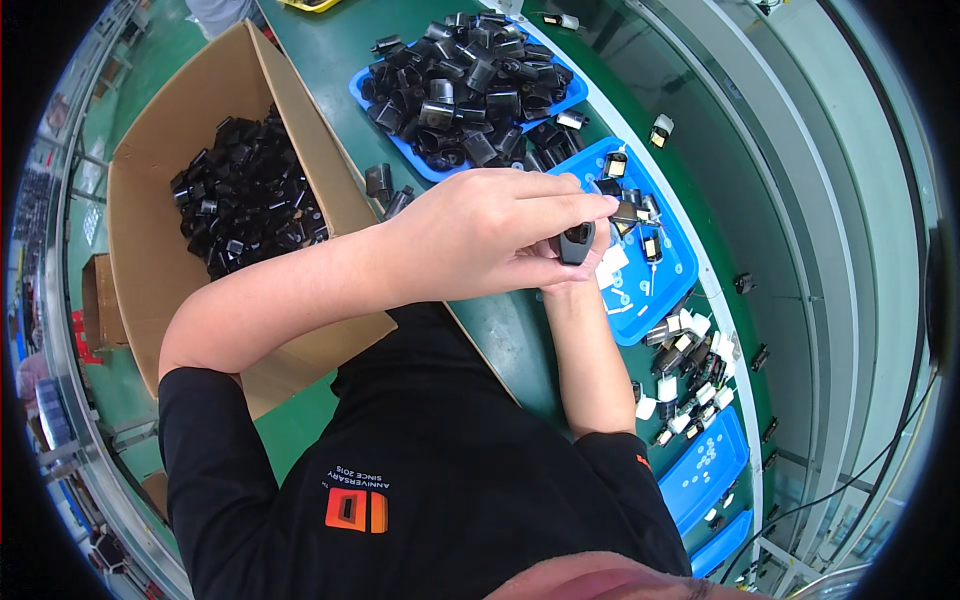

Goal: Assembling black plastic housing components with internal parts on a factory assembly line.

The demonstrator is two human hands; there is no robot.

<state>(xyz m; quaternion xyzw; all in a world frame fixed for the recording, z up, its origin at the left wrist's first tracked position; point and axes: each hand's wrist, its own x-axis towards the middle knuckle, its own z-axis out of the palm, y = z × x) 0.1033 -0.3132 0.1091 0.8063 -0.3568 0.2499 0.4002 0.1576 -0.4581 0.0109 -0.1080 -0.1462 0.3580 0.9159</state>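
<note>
My left hand (490, 235) reaches across from the left and pinches a small black plastic part (577, 243) between thumb and fingers. My right hand (598, 262) comes up from below, is mostly hidden behind the left hand, and grips the same part from underneath. Both hands hover over the near edge of a blue tray (668, 290) that holds a few small black and white pieces. Beyond them, another blue tray (362, 100) carries a heap of black plastic housings (465, 85).
An open cardboard box (165, 120) on the left holds many black parts (245, 195). Loose black pieces with white ends (690, 355) lie on the green bench (330, 40) at right. Two more blue trays (705, 465) sit at lower right, beside a long grey rail.
</note>
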